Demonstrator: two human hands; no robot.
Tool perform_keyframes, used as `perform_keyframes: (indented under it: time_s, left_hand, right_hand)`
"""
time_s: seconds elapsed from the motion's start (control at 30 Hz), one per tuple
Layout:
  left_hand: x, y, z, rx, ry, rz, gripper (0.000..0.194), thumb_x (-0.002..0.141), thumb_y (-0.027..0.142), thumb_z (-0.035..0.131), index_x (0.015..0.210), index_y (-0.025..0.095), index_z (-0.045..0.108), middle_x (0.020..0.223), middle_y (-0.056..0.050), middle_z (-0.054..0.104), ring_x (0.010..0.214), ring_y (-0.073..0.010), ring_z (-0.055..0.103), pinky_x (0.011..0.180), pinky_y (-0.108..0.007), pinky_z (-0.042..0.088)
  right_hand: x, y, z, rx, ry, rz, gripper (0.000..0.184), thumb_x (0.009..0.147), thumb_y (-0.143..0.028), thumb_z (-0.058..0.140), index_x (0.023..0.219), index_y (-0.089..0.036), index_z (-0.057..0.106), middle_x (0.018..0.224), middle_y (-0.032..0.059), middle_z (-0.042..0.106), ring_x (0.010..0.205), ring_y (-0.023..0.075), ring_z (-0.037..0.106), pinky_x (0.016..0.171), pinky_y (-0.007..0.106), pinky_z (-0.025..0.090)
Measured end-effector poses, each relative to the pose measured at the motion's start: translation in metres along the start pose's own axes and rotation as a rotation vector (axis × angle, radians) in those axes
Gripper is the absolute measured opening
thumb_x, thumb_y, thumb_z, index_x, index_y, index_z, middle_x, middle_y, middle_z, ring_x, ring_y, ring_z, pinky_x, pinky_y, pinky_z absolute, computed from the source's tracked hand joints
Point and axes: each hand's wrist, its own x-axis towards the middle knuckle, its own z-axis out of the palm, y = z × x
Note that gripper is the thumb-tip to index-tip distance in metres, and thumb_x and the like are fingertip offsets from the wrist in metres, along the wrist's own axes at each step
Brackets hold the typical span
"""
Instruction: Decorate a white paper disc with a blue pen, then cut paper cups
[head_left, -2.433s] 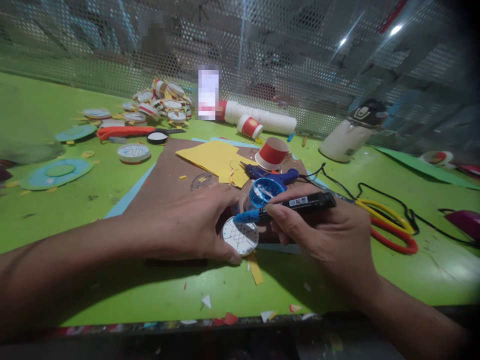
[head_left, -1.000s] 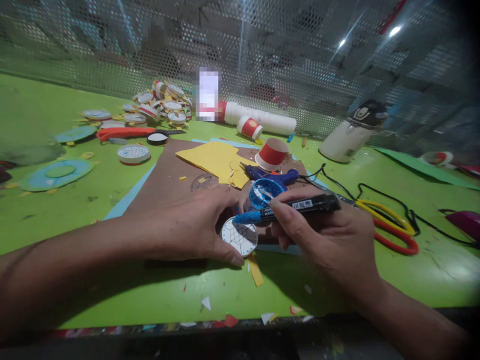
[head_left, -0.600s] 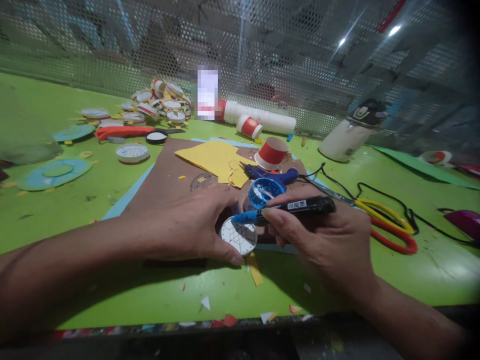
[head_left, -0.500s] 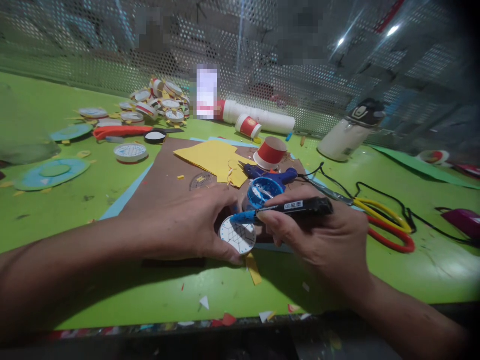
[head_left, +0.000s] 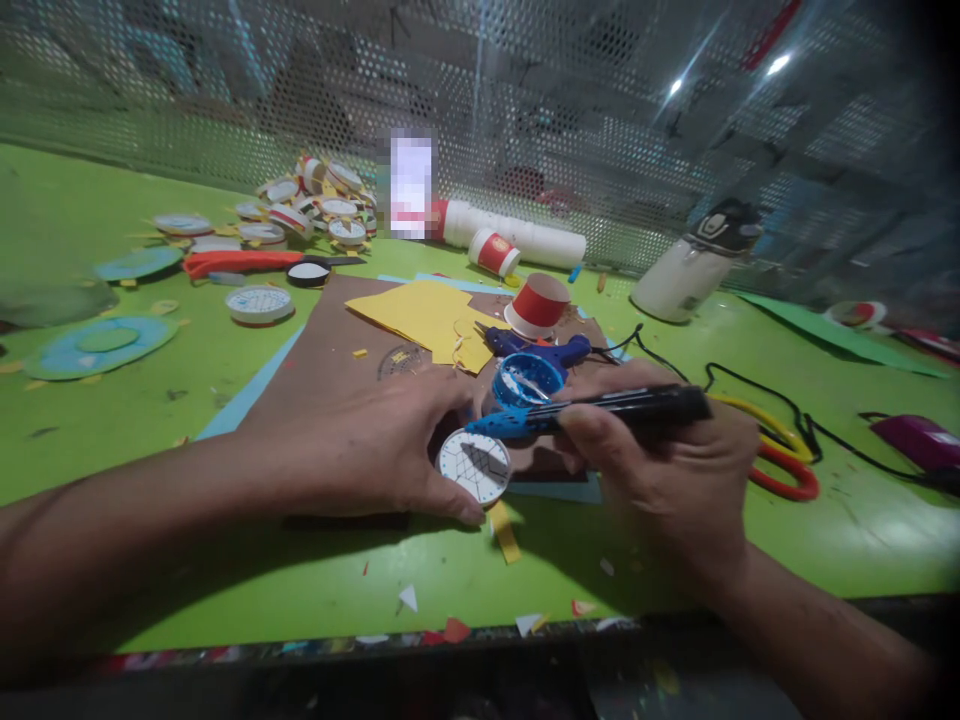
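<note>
Green table (head_left: 315,600) under your work; at its back left, pile of discs (head_left: 337,208) already marked, looks done. Your right grip (head_left: 675,480) clamped on black marker (head_left: 652,403), your left grip (head_left: 390,440) clamped round white disc (head_left: 480,482) near front edge. Disc carries lines, blue rim dots; whether marking complete, you cannot tell

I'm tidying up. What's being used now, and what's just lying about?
In use:
white round patterned disc, in the left hand
black marker with blue front, in the right hand
perhaps the round open blue pot

Seemingly lying about:
red-and-white paper cup
white bottle with black lid
</note>
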Motion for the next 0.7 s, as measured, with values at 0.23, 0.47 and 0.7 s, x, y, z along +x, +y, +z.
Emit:
perform_keyframes:
  time_s: [0.23,0.47,0.7]
  left_hand:
    - [-0.002,0.006,-0.003,0.037,-0.032,-0.049,0.042,0.065,0.048,0.076,0.096,0.024,0.061,0.091,0.001,0.062,0.083,-0.0215,0.056,0.066,-0.03,0.041]
    - [-0.004,0.006,-0.006,0.04,-0.034,-0.019,0.054,0.064,0.051,0.076,0.108,0.025,0.058,0.104,-0.002,0.06,0.093,-0.0242,0.054,0.076,-0.034,0.042]
    - [-0.007,0.005,-0.012,0.082,-0.099,0.018,0.049,0.067,0.034,0.074,0.113,0.027,0.06,0.105,-0.001,0.059,0.095,-0.0231,0.054,0.079,-0.033,0.041]
  right_hand:
    - [-0.003,-0.001,-0.012,0.021,0.053,0.018,0.013,0.083,-0.023,0.073,0.069,-0.022,0.072,0.056,-0.0015,0.063,0.044,0.0117,0.054,0.036,0.026,0.039]
    - [0.0,-0.003,-0.015,0.118,-0.004,0.203,0.012,0.082,-0.031,0.074,0.075,-0.021,0.075,0.055,-0.0035,0.062,0.042,0.0071,0.051,0.036,0.018,0.045]
    - [0.004,-0.003,-0.017,0.026,-0.135,0.256,0.018,0.08,-0.04,0.075,0.077,-0.023,0.075,0.048,-0.0064,0.057,0.039,0.0052,0.051,0.038,0.015,0.042]
